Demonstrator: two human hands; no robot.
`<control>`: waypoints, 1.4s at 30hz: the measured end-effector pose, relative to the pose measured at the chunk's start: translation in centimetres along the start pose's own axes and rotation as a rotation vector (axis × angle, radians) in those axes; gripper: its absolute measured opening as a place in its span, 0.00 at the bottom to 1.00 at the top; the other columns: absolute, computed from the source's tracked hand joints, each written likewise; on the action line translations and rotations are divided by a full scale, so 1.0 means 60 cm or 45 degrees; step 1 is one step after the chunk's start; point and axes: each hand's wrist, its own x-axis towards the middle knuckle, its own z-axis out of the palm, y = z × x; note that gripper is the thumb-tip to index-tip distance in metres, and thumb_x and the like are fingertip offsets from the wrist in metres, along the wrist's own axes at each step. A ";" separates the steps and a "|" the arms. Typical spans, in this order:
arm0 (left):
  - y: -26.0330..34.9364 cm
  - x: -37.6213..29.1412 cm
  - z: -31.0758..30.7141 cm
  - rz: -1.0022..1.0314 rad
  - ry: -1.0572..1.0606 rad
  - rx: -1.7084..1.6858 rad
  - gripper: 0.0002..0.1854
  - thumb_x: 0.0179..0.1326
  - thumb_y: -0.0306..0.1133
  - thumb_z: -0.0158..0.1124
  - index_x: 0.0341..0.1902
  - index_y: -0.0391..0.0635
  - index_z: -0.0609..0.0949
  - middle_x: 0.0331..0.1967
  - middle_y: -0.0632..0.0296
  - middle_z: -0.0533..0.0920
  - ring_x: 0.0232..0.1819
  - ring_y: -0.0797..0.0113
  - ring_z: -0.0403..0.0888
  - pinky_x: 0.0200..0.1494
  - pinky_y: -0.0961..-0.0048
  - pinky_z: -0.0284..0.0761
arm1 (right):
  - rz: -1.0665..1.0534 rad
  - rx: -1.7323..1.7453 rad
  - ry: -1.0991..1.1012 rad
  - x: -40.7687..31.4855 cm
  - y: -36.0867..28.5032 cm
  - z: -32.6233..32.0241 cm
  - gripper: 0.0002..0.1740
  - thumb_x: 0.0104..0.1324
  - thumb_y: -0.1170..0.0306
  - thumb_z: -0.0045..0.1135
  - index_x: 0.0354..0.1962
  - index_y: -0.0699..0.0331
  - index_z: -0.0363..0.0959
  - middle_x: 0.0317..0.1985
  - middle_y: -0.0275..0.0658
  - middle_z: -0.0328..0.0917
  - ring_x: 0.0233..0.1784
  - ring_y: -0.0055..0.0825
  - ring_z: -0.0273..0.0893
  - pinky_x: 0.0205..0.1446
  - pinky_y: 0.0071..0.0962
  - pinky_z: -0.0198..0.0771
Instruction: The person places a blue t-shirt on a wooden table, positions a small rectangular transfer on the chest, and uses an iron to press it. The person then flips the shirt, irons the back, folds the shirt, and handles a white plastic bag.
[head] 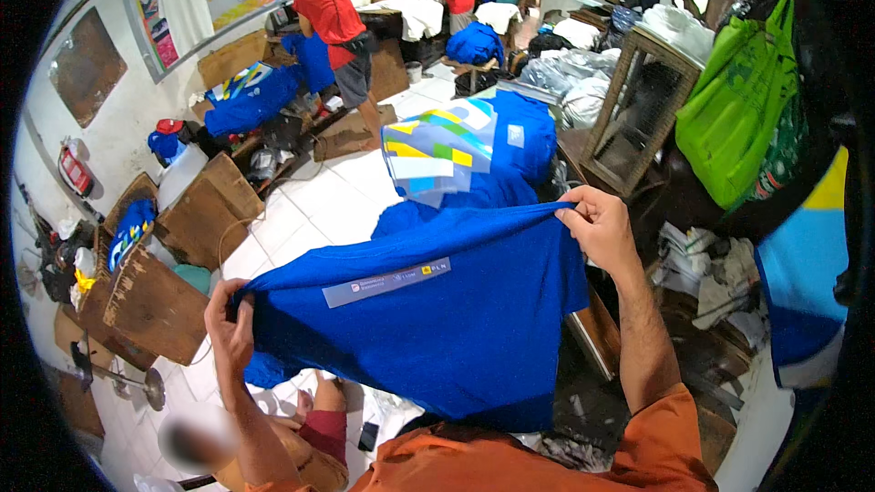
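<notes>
A blue fabric shirt (437, 335) hangs stretched out in front of me, with a pale printed strip (386, 282) bearing logos and writing near its upper edge. My left hand (230, 328) pinches the shirt at its left upper corner. At the right upper corner, the thumb and fingers of my right hand (598, 225) grip the cloth. Just beyond lies a heap of blue shirts (523, 130), and across it a printed piece with yellow, green, white and light-blue shapes (437, 150). The shirt's lower part hides some of the floor and my body.
A seated person (321, 424) is close at lower left, near a phone (368, 436) on the tiled floor (321, 198). Wooden boxes (157, 301) stand at left. A green bag (738, 102) hangs at right beside a wood-framed mesh cabinet (632, 109). Several people work at the back.
</notes>
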 end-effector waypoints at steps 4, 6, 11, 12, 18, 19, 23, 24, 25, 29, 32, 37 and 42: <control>-0.029 0.036 -0.005 0.023 0.218 0.166 0.09 0.70 0.28 0.69 0.36 0.39 0.79 0.26 0.71 0.71 0.31 0.77 0.66 0.38 0.77 0.66 | 0.046 0.315 -0.143 0.106 -0.023 0.040 0.08 0.70 0.73 0.62 0.43 0.69 0.80 0.24 0.36 0.82 0.20 0.19 0.80 0.21 0.19 0.69; -0.044 0.045 -0.014 0.002 0.211 0.206 0.10 0.70 0.28 0.69 0.34 0.40 0.78 0.26 0.71 0.71 0.30 0.78 0.64 0.36 0.78 0.64 | 0.063 0.343 -0.196 0.151 -0.033 0.055 0.09 0.72 0.74 0.59 0.47 0.69 0.77 0.32 0.40 0.85 0.27 0.25 0.86 0.24 0.18 0.73; -0.058 0.109 -0.037 0.066 0.233 0.152 0.11 0.70 0.29 0.70 0.32 0.40 0.78 0.26 0.71 0.73 0.30 0.79 0.67 0.35 0.79 0.63 | -0.035 0.394 -0.243 0.278 -0.071 0.091 0.10 0.72 0.76 0.56 0.49 0.70 0.75 0.36 0.42 0.84 0.33 0.29 0.88 0.30 0.22 0.80; -0.055 0.131 -0.044 0.193 0.272 0.200 0.11 0.70 0.29 0.69 0.32 0.40 0.78 0.28 0.70 0.74 0.33 0.78 0.69 0.38 0.79 0.64 | -0.113 0.429 -0.283 0.311 -0.082 0.097 0.10 0.72 0.76 0.56 0.49 0.70 0.75 0.36 0.42 0.84 0.33 0.29 0.88 0.30 0.22 0.81; -0.010 0.241 -0.090 0.185 0.459 0.326 0.11 0.73 0.33 0.67 0.36 0.41 0.79 0.30 0.71 0.75 0.35 0.78 0.69 0.42 0.77 0.66 | -0.277 0.533 -0.491 0.558 -0.147 0.134 0.15 0.73 0.69 0.60 0.53 0.68 0.76 0.41 0.44 0.83 0.38 0.35 0.90 0.35 0.28 0.83; -0.008 0.259 -0.079 0.206 0.480 0.381 0.11 0.73 0.33 0.67 0.36 0.40 0.79 0.30 0.71 0.75 0.35 0.77 0.69 0.42 0.76 0.67 | -0.321 0.587 -0.575 0.606 -0.150 0.148 0.15 0.73 0.68 0.61 0.53 0.67 0.76 0.43 0.45 0.83 0.40 0.37 0.90 0.36 0.30 0.83; 0.000 0.380 -0.009 0.150 0.477 0.714 0.10 0.70 0.32 0.69 0.37 0.37 0.81 0.28 0.65 0.75 0.35 0.74 0.71 0.42 0.71 0.70 | -0.080 0.660 -0.731 0.809 -0.128 0.261 0.13 0.70 0.74 0.60 0.51 0.68 0.76 0.42 0.46 0.85 0.39 0.36 0.90 0.37 0.37 0.87; -0.001 0.422 0.023 0.139 0.509 0.788 0.11 0.70 0.32 0.69 0.37 0.36 0.81 0.28 0.65 0.74 0.34 0.75 0.69 0.41 0.71 0.69 | -0.060 0.643 -0.719 0.856 -0.119 0.294 0.13 0.69 0.74 0.60 0.51 0.68 0.76 0.41 0.46 0.85 0.39 0.37 0.89 0.38 0.38 0.87; 0.007 0.463 0.047 0.111 0.442 0.776 0.12 0.70 0.33 0.70 0.37 0.36 0.81 0.27 0.65 0.73 0.33 0.76 0.67 0.39 0.73 0.67 | 0.023 0.584 -0.639 0.901 -0.112 0.320 0.14 0.69 0.74 0.61 0.50 0.67 0.76 0.41 0.45 0.85 0.40 0.37 0.89 0.38 0.39 0.88; 0.087 0.559 0.127 0.229 0.555 0.487 0.12 0.73 0.37 0.69 0.38 0.40 0.84 0.25 0.75 0.73 0.32 0.82 0.66 0.36 0.80 0.62 | -0.247 0.695 -0.343 1.071 -0.109 0.311 0.16 0.66 0.79 0.59 0.51 0.72 0.78 0.42 0.47 0.87 0.44 0.37 0.89 0.46 0.38 0.89; 0.172 0.568 0.187 0.310 0.467 0.327 0.09 0.72 0.36 0.70 0.40 0.42 0.85 0.30 0.76 0.77 0.31 0.84 0.69 0.36 0.82 0.65 | -0.401 1.086 -0.322 1.147 -0.093 0.227 0.15 0.69 0.71 0.55 0.50 0.68 0.80 0.45 0.46 0.87 0.49 0.39 0.88 0.58 0.42 0.85; 0.235 0.557 0.365 0.483 0.138 0.164 0.08 0.65 0.29 0.74 0.43 0.40 0.86 0.31 0.67 0.83 0.33 0.77 0.79 0.36 0.76 0.73 | -0.205 1.031 -0.222 1.218 0.032 0.085 0.21 0.72 0.55 0.60 0.50 0.64 0.81 0.51 0.41 0.82 0.52 0.30 0.82 0.67 0.31 0.74; 0.179 0.547 0.591 0.465 -0.499 -0.122 0.12 0.65 0.27 0.73 0.51 0.41 0.85 0.32 0.55 0.81 0.31 0.60 0.80 0.34 0.67 0.76 | -0.007 0.843 -0.200 1.277 0.302 0.007 0.25 0.67 0.70 0.67 0.60 0.70 0.77 0.52 0.44 0.84 0.55 0.30 0.82 0.63 0.28 0.76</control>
